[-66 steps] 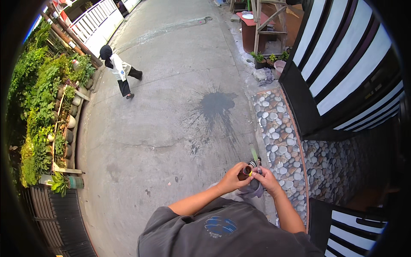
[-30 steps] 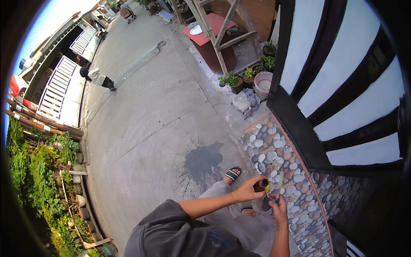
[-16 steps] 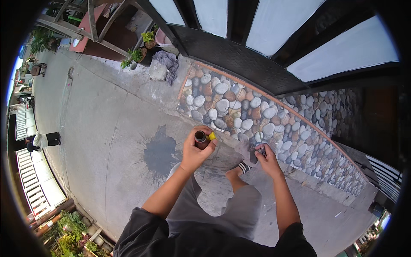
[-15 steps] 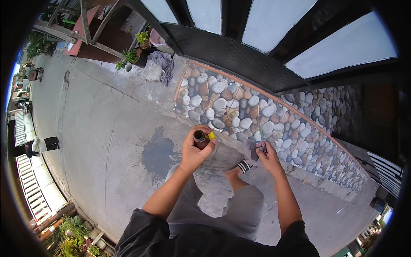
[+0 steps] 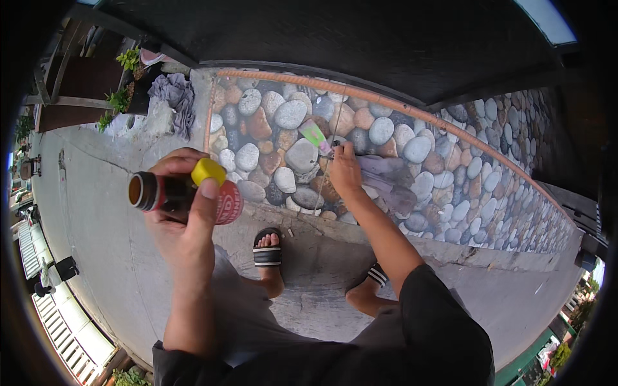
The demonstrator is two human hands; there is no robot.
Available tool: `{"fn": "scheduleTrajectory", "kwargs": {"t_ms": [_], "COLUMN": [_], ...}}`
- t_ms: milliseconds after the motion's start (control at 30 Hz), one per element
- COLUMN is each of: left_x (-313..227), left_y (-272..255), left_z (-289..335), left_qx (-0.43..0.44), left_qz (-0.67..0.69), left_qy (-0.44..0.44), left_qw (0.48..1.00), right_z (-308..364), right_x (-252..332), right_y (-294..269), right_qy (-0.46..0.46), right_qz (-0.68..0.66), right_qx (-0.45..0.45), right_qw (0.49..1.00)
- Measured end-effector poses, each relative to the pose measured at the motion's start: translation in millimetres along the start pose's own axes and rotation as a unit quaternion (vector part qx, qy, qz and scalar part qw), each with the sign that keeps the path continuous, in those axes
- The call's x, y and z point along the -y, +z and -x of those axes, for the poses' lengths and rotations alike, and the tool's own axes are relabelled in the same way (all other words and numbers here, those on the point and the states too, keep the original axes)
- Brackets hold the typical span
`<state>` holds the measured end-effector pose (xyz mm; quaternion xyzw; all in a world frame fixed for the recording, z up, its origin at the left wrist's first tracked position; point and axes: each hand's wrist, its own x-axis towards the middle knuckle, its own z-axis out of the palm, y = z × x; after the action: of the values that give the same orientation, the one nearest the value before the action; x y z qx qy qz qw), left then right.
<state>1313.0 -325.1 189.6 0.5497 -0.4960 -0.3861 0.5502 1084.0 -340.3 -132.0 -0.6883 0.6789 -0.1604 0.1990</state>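
Note:
My left hand [image 5: 187, 225] is wrapped around a dark brown bottle [image 5: 174, 198] with a red label, tilted so that its uncapped mouth points left. A yellow cap [image 5: 208, 172] is pinched by the same hand against the bottle's side. Over the pebble-patterned surface, my right hand [image 5: 346, 170] is closed on a small, flat green-and-pink thing [image 5: 314, 136], whose kind I cannot make out. Beside that hand and wrist is a greyish-purple, cloth-like piece [image 5: 386, 177]. Whether my fingers touch it, I cannot tell.
An orange-brown edging [image 5: 360, 94] borders the pebble-patterned surface [image 5: 302, 154], below a dark gate [image 5: 360, 45]. A crumpled grey cloth [image 5: 175, 96] and potted plants [image 5: 119, 100] are at upper left. My sandalled foot [image 5: 267, 248] stands on the concrete. A person [image 5: 48, 276] is far left.
The view has come closer to the pebble-patterned surface. My left hand has lifted the bottle left and tilted it. My right hand has reached forward over the stones with the green-and-pink thing.

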Motion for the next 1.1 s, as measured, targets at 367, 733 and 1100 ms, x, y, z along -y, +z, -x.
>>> {"fn": "scheduleTrajectory", "kwargs": {"t_ms": [367, 733, 1100], "left_x": [53, 70, 68], "left_y": [49, 31, 7], "left_z": [-47, -47, -40], "left_qx": [-0.037, 0.029, 0.054], "left_qz": [0.063, 0.061, 0.005], "left_qy": [0.073, 0.039, 0.061], "left_qw": [0.995, 0.997, 0.997], "right_z": [-55, -76, -81], "right_x": [-62, -110, -109], "right_y": [-9, -31, -30], "right_qy": [0.151, 0.012, -0.035], "right_qz": [-0.259, 0.011, 0.139], "right_qx": [-0.424, -0.360, -0.243], "right_qw": [0.854, 0.933, 0.959]}}
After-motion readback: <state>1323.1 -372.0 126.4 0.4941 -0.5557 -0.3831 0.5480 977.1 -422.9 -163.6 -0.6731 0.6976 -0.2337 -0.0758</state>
